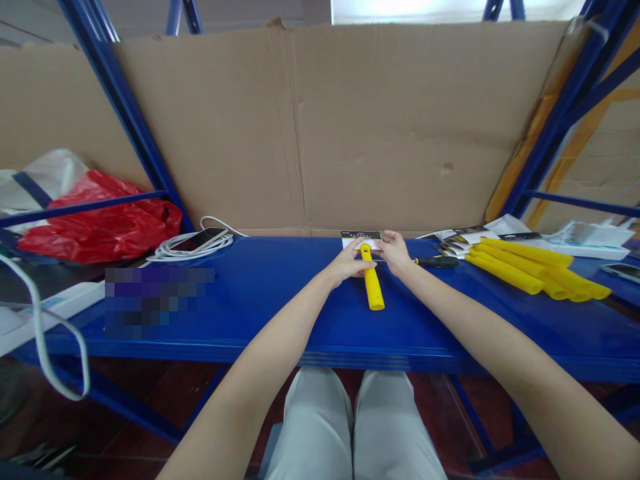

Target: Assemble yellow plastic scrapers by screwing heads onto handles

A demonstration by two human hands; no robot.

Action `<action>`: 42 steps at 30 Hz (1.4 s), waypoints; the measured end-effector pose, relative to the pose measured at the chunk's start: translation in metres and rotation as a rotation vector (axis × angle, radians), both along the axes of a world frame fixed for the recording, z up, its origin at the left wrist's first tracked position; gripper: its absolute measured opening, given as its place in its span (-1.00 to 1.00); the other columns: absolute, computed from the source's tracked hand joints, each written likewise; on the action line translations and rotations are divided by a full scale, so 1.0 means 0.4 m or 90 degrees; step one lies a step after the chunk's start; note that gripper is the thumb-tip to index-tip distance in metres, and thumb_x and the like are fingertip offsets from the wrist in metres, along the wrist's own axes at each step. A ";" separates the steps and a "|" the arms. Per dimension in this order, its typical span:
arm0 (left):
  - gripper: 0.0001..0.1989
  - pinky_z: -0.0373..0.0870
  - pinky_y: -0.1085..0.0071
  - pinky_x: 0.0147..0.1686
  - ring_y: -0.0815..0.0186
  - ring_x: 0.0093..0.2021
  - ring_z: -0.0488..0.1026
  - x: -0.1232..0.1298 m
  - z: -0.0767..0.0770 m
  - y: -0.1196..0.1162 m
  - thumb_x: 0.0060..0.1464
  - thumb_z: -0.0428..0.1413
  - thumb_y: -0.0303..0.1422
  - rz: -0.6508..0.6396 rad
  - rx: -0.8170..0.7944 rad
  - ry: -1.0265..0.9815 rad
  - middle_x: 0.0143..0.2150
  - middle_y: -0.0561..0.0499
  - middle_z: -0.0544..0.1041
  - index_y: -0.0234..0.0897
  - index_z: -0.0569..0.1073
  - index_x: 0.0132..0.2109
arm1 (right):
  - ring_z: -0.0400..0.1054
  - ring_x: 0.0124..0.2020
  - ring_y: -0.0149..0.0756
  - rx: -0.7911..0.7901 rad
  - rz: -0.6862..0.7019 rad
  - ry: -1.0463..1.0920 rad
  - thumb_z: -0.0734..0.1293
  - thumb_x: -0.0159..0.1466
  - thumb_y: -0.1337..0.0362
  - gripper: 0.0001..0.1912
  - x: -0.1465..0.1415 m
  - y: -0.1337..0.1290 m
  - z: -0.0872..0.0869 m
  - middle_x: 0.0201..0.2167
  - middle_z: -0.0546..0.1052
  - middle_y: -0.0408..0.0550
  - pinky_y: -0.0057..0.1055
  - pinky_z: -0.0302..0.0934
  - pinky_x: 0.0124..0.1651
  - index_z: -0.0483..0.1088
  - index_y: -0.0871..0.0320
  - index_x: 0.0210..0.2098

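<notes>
A yellow plastic handle [374, 287] with a hole at its far end points toward me over the blue table. My left hand [346, 261] grips it near the far end, thumb against its side. Just beyond, a black-and-white printed card [351, 236] stands partly behind the fingers. My right hand [395, 253] pinches the card's right side, close to the handle's end. Fingers hide how card and handle meet. By my right wrist lies a screwdriver [437, 262] with a black grip.
Several yellow handles [540, 267] are piled on the right beside printed cards [463, 240]. A phone [623, 271] lies at the far right. Coiled white cable [173, 248] and a red plastic bag [107, 220] are left. Cardboard [350, 127] walls the back; blue posts [133, 113] flank it.
</notes>
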State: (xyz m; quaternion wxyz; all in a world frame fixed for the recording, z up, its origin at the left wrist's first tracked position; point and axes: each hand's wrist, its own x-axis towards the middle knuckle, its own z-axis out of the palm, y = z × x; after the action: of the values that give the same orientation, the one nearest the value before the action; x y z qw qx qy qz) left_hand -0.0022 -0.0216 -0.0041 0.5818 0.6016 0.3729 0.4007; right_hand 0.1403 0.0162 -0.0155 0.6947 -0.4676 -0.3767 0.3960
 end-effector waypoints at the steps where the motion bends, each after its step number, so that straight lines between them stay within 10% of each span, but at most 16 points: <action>1: -0.10 0.53 0.38 -0.25 0.40 -0.33 0.54 0.000 0.000 -0.002 -0.10 0.27 -0.62 -0.008 -0.002 0.000 0.24 -0.10 0.37 0.04 0.16 0.33 | 0.45 -0.19 -0.28 -0.007 0.005 -0.004 0.33 0.02 0.54 -0.60 -0.001 -0.003 0.002 -0.13 0.38 -0.08 -0.28 0.51 -0.28 0.17 0.05 -0.24; 33: -0.54 0.44 0.49 -0.30 0.34 -0.25 0.51 -0.001 0.028 0.010 0.00 0.08 -0.65 0.117 -0.022 -0.011 -0.13 -0.10 0.60 -0.29 0.54 0.05 | 0.36 -0.52 -0.40 -0.107 0.044 0.026 0.15 0.22 0.47 -0.78 -0.033 -0.041 0.027 -0.43 0.39 -0.21 -0.45 0.36 -0.56 0.15 0.05 -0.19; 42: -0.43 0.46 0.55 -0.41 0.40 -0.39 0.54 -0.006 0.028 0.011 0.05 0.01 -0.64 0.214 -0.046 -0.053 -0.22 -0.03 0.61 -0.20 0.40 0.20 | 0.28 -0.66 -0.39 -0.133 0.035 -0.124 0.14 0.14 0.53 -0.53 -0.022 -0.029 0.012 -0.50 0.37 -0.18 -0.49 0.19 -0.69 0.16 0.08 0.03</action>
State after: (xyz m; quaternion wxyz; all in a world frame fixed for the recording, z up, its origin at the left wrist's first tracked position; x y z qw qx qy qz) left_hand -0.0045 -0.0172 0.0072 0.5428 0.4924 0.4582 0.5030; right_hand 0.1316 0.0048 -0.0108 0.5913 -0.5629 -0.4121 0.4046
